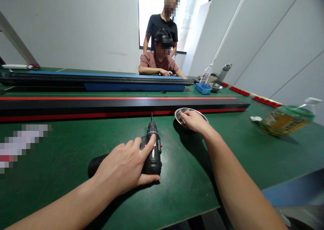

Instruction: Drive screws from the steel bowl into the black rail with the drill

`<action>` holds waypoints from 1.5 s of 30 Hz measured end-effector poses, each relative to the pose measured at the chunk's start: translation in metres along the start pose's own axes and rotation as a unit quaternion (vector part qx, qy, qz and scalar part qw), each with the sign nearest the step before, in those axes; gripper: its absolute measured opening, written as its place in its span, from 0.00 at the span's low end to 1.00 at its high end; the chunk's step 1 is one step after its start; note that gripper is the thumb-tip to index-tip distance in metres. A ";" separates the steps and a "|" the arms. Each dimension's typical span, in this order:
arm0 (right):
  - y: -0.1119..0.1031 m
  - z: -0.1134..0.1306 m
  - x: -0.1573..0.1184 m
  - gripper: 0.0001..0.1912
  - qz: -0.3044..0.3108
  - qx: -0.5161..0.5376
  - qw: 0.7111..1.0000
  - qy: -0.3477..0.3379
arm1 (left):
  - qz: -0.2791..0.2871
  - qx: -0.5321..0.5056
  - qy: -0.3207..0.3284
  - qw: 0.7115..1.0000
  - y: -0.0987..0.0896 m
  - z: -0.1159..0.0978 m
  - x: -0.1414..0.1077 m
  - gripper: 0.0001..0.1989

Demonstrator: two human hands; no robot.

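left hand [124,166] on black ribbed drill [153,152], right hand [194,121] in round metal bowl [204,118]

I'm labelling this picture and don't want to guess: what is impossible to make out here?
All in the head view:
- What the right hand touches: its fingertips are down in the metal bowl.
- The handle of the drill: mostly covered by the left hand.
- Large bottle: label wording blurred.
- Pixelated patch: masked, cut off by the left edge.

Legible text: none | drill collar [152,132]: too small | jug label [283,121]: blurred
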State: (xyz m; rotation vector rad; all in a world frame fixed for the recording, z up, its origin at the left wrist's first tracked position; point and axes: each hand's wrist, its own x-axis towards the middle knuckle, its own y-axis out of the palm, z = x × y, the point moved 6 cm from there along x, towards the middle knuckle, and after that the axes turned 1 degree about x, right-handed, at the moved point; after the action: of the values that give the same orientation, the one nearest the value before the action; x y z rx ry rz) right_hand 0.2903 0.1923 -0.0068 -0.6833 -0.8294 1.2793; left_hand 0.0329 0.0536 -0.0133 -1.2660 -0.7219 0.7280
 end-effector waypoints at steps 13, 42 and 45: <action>0.002 -0.006 0.003 0.13 0.018 0.176 0.983 0.052 | -0.002 -0.001 -0.002 1.000 0.001 0.001 0.000 0.49; -0.005 0.001 0.000 0.13 -0.019 0.205 0.978 0.042 | -0.004 0.004 0.001 1.000 0.001 0.001 0.000 0.49; -0.005 0.000 0.001 0.12 -0.018 0.176 0.983 0.041 | -0.003 0.005 -0.001 1.000 0.001 0.001 0.000 0.49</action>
State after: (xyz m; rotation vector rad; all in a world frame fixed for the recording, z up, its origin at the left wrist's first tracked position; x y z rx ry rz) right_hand 0.2931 0.1927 -0.0023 -0.4307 -0.5274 1.3139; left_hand 0.0318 0.0541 -0.0145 -1.2538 -0.7226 0.7260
